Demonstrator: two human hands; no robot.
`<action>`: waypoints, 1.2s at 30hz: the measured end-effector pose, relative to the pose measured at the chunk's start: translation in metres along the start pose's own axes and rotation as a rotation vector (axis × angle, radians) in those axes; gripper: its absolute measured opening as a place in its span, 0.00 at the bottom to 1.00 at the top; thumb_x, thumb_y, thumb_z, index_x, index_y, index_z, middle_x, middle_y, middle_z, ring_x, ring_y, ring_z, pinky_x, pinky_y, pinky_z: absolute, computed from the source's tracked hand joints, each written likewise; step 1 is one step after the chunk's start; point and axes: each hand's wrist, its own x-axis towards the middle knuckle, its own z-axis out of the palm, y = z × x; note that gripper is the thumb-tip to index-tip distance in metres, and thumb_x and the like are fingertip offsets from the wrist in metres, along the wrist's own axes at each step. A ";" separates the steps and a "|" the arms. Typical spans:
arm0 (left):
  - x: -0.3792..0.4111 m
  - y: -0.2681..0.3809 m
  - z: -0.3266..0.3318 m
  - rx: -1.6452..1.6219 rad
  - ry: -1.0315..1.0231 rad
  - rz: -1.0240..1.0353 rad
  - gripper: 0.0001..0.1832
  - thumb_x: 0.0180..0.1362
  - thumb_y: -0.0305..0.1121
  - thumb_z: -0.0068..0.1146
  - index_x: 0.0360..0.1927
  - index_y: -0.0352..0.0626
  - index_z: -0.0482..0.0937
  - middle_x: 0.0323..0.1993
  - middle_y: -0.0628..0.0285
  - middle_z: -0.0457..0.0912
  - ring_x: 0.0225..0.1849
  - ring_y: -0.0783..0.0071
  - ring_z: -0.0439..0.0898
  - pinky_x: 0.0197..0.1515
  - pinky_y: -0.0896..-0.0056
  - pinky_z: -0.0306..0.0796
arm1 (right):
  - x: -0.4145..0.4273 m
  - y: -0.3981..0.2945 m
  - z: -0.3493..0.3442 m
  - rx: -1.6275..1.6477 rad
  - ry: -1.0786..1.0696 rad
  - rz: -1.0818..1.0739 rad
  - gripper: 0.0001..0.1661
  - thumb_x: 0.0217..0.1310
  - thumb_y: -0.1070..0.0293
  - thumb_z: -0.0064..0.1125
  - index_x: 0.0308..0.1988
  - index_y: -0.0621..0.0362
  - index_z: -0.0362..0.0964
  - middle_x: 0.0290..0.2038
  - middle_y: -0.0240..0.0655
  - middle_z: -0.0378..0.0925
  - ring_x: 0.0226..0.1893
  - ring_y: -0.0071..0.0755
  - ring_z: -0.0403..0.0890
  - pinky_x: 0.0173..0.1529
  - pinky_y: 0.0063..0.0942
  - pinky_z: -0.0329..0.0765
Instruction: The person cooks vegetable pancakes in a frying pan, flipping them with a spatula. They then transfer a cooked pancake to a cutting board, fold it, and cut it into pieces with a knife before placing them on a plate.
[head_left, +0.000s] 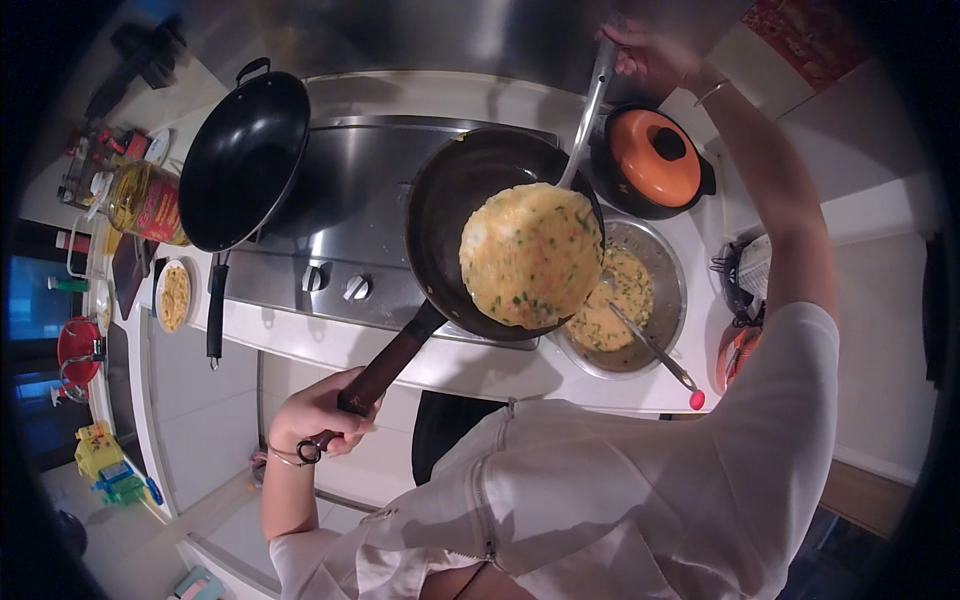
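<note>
My left hand (322, 416) grips the dark handle of a frying pan (435, 217), which is held above the stove. A round, golden egg pancake (529, 259) flecked with green and orange bits lies over the pan's right side. With my right hand (645, 56), raised at the top right, I hold the upper end of a metal spatula (591, 109). Its lower end is hidden at the pancake's far edge. Right of the pan, partly behind it, stands a stainless steel bowl (671, 270) of egg batter (626, 289). A red-tipped metal utensil (656, 351) leans in the bowl.
A black wok (244, 161) occupies the left side of the gas stove (352, 187). Behind the bowl sits a black pot with an orange lid (652, 157). Further left are a plate of yellow food (175, 296) and a large oil bottle (142, 199).
</note>
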 end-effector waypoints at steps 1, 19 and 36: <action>0.000 0.001 0.001 0.007 0.000 -0.002 0.16 0.41 0.14 0.50 0.35 0.35 0.63 0.13 0.63 0.64 0.06 0.81 0.58 0.07 0.79 0.49 | -0.004 0.004 0.001 0.008 0.027 -0.022 0.14 0.62 0.60 0.47 0.40 0.59 0.68 0.26 0.26 0.72 0.23 0.13 0.73 0.27 0.09 0.71; 0.011 -0.003 0.019 -0.041 0.029 0.056 0.11 0.42 0.18 0.48 0.30 0.37 0.63 0.11 0.64 0.64 0.06 0.82 0.58 0.07 0.79 0.49 | -0.088 0.059 -0.017 0.373 0.461 0.023 0.08 0.60 0.67 0.47 0.36 0.60 0.66 0.26 0.35 0.72 0.24 0.27 0.72 0.31 0.22 0.71; 0.018 -0.004 0.035 -0.106 0.035 0.127 0.14 0.41 0.21 0.47 0.35 0.37 0.64 0.14 0.67 0.64 0.06 0.85 0.58 0.06 0.82 0.46 | -0.157 0.094 -0.022 0.572 0.795 -0.159 0.07 0.61 0.71 0.46 0.34 0.65 0.66 0.30 0.41 0.72 0.27 0.34 0.74 0.31 0.26 0.74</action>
